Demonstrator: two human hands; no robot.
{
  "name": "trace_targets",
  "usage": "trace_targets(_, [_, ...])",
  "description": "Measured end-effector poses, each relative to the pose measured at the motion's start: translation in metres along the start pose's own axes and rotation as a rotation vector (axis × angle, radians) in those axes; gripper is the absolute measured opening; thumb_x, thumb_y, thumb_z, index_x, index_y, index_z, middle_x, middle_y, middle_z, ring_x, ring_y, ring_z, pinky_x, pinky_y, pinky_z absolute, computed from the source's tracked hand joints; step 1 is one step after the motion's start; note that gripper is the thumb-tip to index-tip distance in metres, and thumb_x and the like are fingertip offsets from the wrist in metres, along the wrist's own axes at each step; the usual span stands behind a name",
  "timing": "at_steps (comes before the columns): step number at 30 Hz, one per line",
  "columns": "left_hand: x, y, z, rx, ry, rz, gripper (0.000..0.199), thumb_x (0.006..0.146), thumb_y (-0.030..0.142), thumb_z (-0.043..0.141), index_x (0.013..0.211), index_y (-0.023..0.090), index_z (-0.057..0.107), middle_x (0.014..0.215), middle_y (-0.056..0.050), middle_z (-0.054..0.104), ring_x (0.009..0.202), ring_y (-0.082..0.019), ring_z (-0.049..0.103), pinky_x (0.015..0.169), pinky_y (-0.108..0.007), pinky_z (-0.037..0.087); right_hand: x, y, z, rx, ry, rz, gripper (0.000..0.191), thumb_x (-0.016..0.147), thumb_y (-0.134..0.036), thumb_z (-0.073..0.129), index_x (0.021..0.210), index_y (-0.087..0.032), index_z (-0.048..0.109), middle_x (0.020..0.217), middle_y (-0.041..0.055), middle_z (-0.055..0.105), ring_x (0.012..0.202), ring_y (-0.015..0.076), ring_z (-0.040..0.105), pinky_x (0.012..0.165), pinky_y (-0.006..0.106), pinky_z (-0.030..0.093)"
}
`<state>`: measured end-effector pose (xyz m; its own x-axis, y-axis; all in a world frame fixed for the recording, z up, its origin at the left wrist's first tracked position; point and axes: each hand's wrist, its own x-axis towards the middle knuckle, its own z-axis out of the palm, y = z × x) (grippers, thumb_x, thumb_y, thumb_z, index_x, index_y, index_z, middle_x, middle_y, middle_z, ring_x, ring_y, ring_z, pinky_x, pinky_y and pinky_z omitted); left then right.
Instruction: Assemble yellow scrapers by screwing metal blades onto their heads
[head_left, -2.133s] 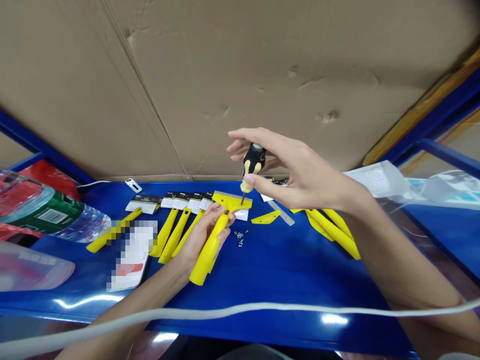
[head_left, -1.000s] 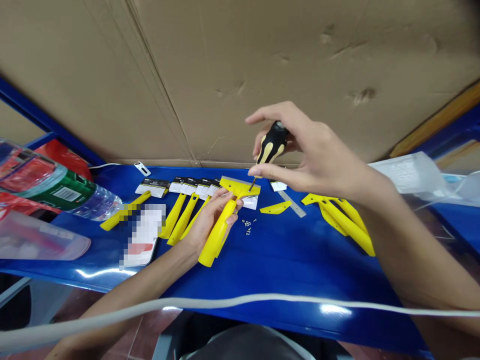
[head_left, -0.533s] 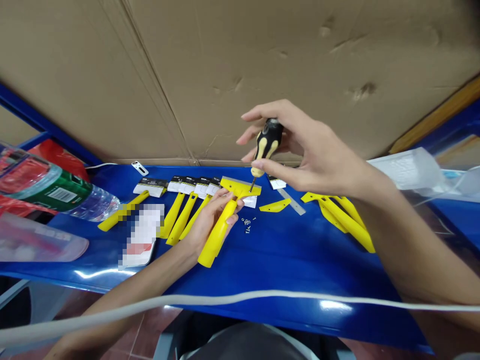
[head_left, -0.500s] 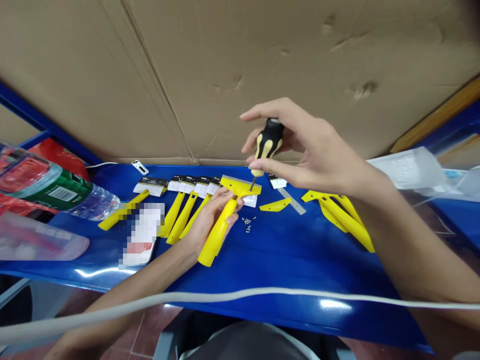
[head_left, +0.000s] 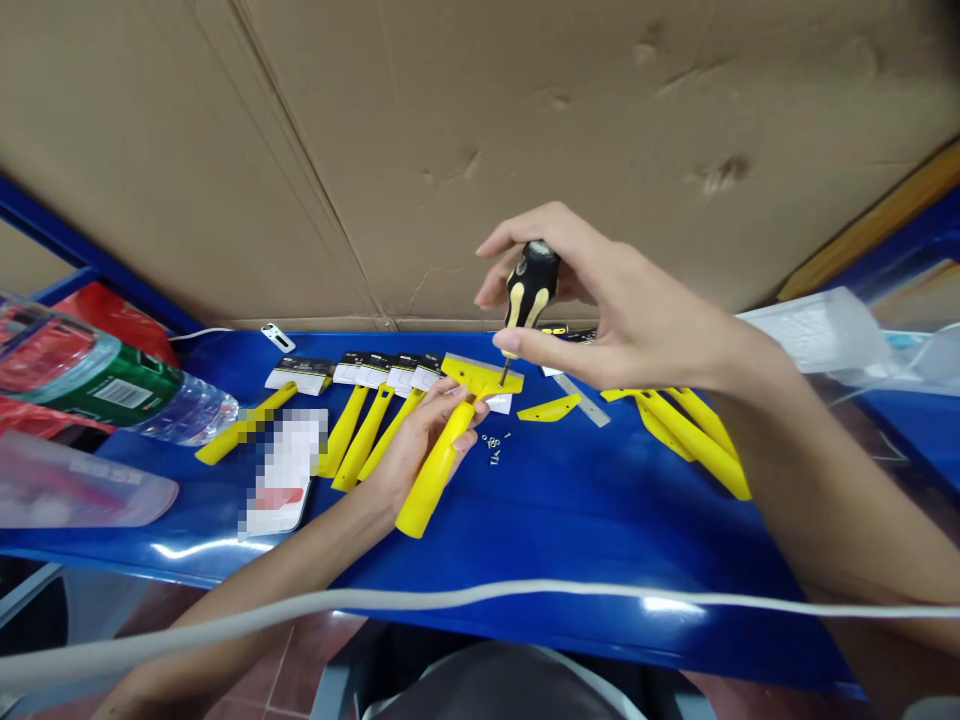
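My left hand (head_left: 420, 435) is closed round a yellow scraper (head_left: 435, 480), its handle toward me and its wide head with a metal blade edge pointing away. In my right hand (head_left: 592, 300) is a black and cream screwdriver (head_left: 531, 290), held between thumb and fingers. The screwdriver's tip meets the right side of the scraper's head, at a screw spot. Just right of the scraper lie small screws and nuts (head_left: 493, 445) on the blue table. A loose yellow cover plate (head_left: 549, 408) and a bare metal blade (head_left: 583, 402) rest beyond them.
Several yellow scrapers with card sleeves (head_left: 352, 425) lie at left, near a phone (head_left: 289, 470). More yellow handles (head_left: 690, 435) are at right. A water bottle (head_left: 127, 380) and a clear plastic cup (head_left: 82, 480) stand at far left. A white cable (head_left: 525, 590) crosses in front.
The screwdriver handle has tilted and turned slightly in my right hand, whose fingers have shifted a little down and left. My left hand keeps the scraper in nearly the same place.
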<state>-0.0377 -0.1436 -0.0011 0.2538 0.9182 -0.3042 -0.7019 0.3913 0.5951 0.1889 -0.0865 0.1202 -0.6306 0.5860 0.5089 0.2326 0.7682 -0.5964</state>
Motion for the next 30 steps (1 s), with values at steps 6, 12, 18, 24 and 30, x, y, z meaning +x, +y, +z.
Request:
trace_targets(6, [-0.001, 0.002, -0.001, 0.026, -0.012, -0.015, 0.024, 0.094, 0.013, 0.075, 0.110, 0.021, 0.058, 0.100, -0.008, 0.069, 0.081, -0.012, 0.070, 0.050, -0.010, 0.047, 0.000, 0.002, 0.001, -0.071, 0.037, -0.043, 0.055, 0.093, -0.047, 0.082, 0.141, -0.032, 0.059, 0.127, 0.0039, 0.074, 0.106, 0.0279, 0.076, 0.091, 0.041, 0.064])
trace_targets(12, [-0.001, 0.004, 0.001, -0.045, 0.015, 0.007, 0.025, 0.093, 0.008, 0.073, 0.109, 0.020, 0.057, 0.104, -0.008, 0.069, 0.084, -0.013, 0.072, 0.048, -0.011, 0.045, -0.001, 0.002, 0.000, -0.099, -0.009, -0.143, 0.058, 0.096, -0.045, 0.078, 0.146, -0.030, 0.054, 0.135, 0.0088, 0.072, 0.118, 0.0307, 0.072, 0.098, 0.045, 0.062])
trace_targets(18, [-0.003, 0.004, 0.006, -0.050, 0.050, -0.014, 0.022, 0.096, 0.007, 0.068, 0.107, 0.021, 0.055, 0.098, -0.007, 0.067, 0.077, -0.012, 0.070, 0.047, -0.011, 0.046, -0.001, 0.003, -0.002, -0.074, -0.007, -0.093, 0.051, 0.098, -0.038, 0.074, 0.145, -0.030, 0.056, 0.128, 0.0074, 0.075, 0.107, 0.0280, 0.075, 0.089, 0.043, 0.065])
trace_targets(24, [-0.003, 0.005, 0.005, -0.003, 0.052, -0.026, 0.021, 0.097, 0.010, 0.069, 0.108, 0.021, 0.055, 0.097, -0.007, 0.068, 0.070, -0.011, 0.068, 0.046, -0.012, 0.046, 0.000, 0.003, -0.002, -0.122, 0.002, -0.081, 0.052, 0.098, -0.048, 0.076, 0.140, -0.025, 0.056, 0.125, 0.0093, 0.072, 0.101, 0.0268, 0.073, 0.082, 0.040, 0.064])
trace_targets(30, [0.001, 0.006, -0.005, 0.011, -0.039, -0.045, 0.022, 0.098, 0.015, 0.072, 0.108, 0.023, 0.054, 0.096, -0.006, 0.069, 0.054, -0.006, 0.055, 0.049, -0.014, 0.048, -0.001, 0.004, -0.003, -0.075, -0.063, -0.068, 0.043, 0.100, -0.035, 0.072, 0.140, -0.029, 0.058, 0.125, 0.0071, 0.075, 0.100, 0.0267, 0.075, 0.086, 0.043, 0.065])
